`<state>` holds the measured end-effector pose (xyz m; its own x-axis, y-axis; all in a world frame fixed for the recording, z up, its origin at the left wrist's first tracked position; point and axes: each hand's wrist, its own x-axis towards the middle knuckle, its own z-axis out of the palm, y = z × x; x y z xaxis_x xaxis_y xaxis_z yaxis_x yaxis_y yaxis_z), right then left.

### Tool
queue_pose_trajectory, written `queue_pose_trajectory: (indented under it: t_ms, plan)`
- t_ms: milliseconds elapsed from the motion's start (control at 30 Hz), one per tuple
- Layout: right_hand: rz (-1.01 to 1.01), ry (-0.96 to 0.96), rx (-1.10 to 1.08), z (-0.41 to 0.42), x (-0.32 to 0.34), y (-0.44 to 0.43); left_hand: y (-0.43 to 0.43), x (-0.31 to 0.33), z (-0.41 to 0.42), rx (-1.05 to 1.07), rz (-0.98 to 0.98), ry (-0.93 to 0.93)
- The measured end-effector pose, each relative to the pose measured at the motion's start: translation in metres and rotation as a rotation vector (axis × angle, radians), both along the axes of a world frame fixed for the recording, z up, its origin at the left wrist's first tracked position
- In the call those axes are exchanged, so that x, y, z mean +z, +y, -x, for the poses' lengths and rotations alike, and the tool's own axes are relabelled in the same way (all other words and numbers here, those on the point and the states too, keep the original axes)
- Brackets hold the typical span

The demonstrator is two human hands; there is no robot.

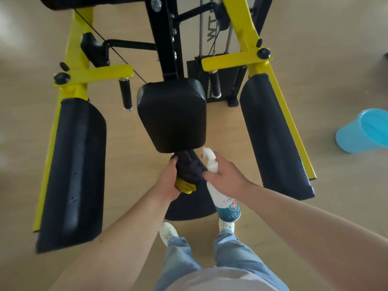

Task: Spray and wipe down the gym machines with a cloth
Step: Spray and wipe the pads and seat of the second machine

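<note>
One cloth (190, 166), dark with a yellow bit, bunched in the left hand (170, 179), which grips it right under the near edge of the middle pad (171, 116). One spray bottle (230, 206), gripped by the right hand (226, 177), touching the cloth. Both arms reach forward. The machine (165, 38) has two long side pads (73, 164). One blue bucket (361, 133) sits on the floor, off right.

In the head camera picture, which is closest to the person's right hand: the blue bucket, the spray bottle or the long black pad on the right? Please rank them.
1. Spray bottle: gripped in the right hand.
2. Long black pad: just to its right.
3. Blue bucket: on the floor, far right.
</note>
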<state>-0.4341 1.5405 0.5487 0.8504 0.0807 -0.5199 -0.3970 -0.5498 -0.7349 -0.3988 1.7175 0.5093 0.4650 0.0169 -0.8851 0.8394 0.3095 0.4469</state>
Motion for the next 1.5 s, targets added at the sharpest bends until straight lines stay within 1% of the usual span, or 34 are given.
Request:
queue_pose_trajectory:
  t_ms: [133, 233, 333, 400, 467, 533, 600, 667, 767, 867, 967, 1033, 1200, 1333, 1500]
  plan:
    - [0.026, -0.006, 0.133, -0.007, 0.013, 0.024, 0.024, 0.019, 0.014, 0.096, 0.172, -0.133]
    - [0.065, -0.025, 0.217, -0.015, 0.021, 0.041, 0.042, 0.034, 0.021, 0.2, 0.271, -0.187]
    - [0.056, -0.072, 0.281, -0.023, 0.028, 0.054, 0.055, 0.05, 0.029, 0.233, 0.316, -0.259]
    - [0.03, -0.097, 0.296, -0.027, 0.032, 0.059, 0.061, 0.059, 0.039, 0.234, 0.304, -0.302]
    - [0.009, -0.129, 0.315, -0.03, 0.036, 0.063, 0.065, 0.065, 0.05, 0.206, 0.219, -0.347]
    - [-0.008, -0.142, 0.367, -0.032, 0.039, 0.067, 0.067, 0.069, 0.065, 0.164, 0.076, -0.403]
    - [-0.023, -0.149, 0.45, -0.03, 0.041, 0.073, 0.067, 0.073, 0.083, 0.156, -0.062, -0.441]
    - [-0.037, -0.164, 0.542, -0.025, 0.044, 0.081, 0.068, 0.077, 0.101, 0.175, -0.148, -0.462]
    - [-0.046, -0.156, 0.642, -0.01, 0.048, 0.093, 0.068, 0.081, 0.125, 0.218, -0.292, -0.461]
    - [-0.039, -0.124, 0.719, 0.01, 0.051, 0.104, 0.07, 0.085, 0.143, 0.23, -0.486, -0.41]
    - [-0.033, -0.108, 0.814, 0.029, 0.052, 0.116, 0.074, 0.092, 0.154, 0.256, -0.545, -0.372]
    - [-0.032, -0.1, 0.826, 0.037, 0.053, 0.124, 0.078, 0.094, 0.16, 0.31, -0.562, -0.394]
    - [0.036, -0.077, 0.799, 0.054, 0.059, 0.138, 0.094, 0.084, 0.186, 0.454, -0.545, -0.437]
    - [0.097, -0.179, 0.869, 0.055, 0.063, 0.151, 0.112, 0.082, 0.207, 0.59, -0.379, -0.477]
    - [0.018, -0.207, 0.962, 0.044, 0.07, 0.163, 0.115, 0.084, 0.221, 0.66, -0.214, -0.548]
